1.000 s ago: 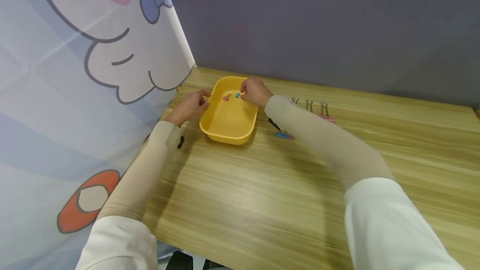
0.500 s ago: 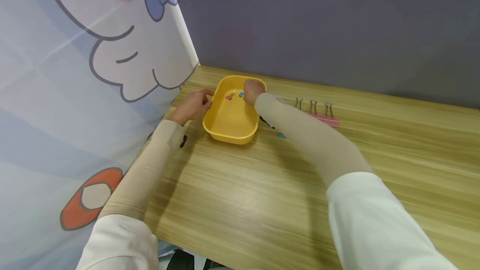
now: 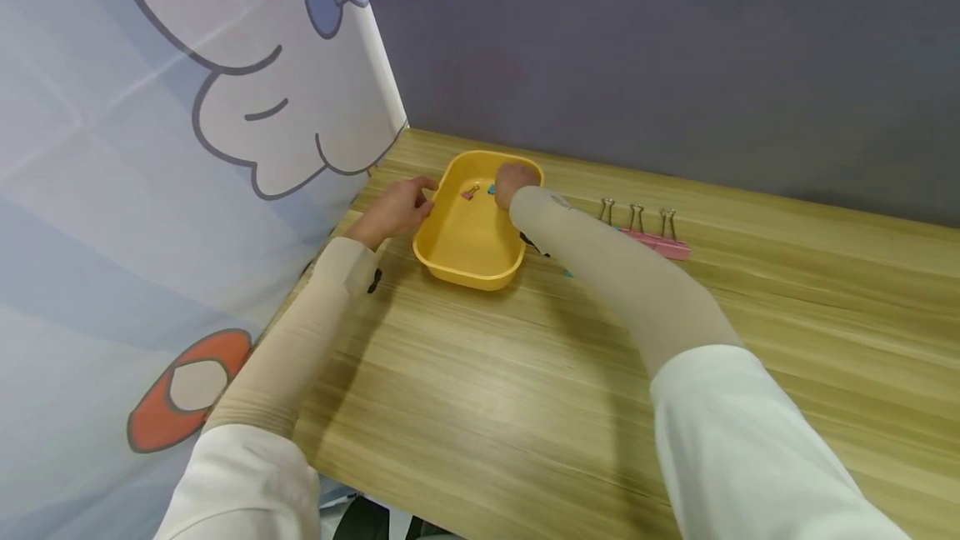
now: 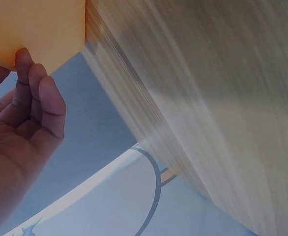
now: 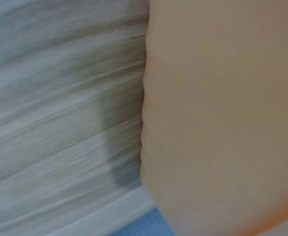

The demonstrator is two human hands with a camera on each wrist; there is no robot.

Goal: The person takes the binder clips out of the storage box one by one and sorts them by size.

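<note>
A yellow tray stands on the wooden table, with a small pink binder clip and a small blue clip lying inside near its far end. My left hand is at the tray's left rim; in the left wrist view its loosely bent fingers touch the outer wall. Over the far right part of the tray, my right hand reaches in beside the blue clip. Its fingertips are hidden, and whether they hold anything cannot be seen. In the right wrist view, the tray wall fills the right side.
Right of the tray, several larger binder clips stand in a row, a pink one at the end; my right forearm partly covers them. A turquoise bit shows under that arm. A grey wall rises behind, a printed curtain at left.
My right hand has gone lower into the tray, its fingers now out of sight. The left hand keeps its place at the rim. The whole head view has shifted slightly.
</note>
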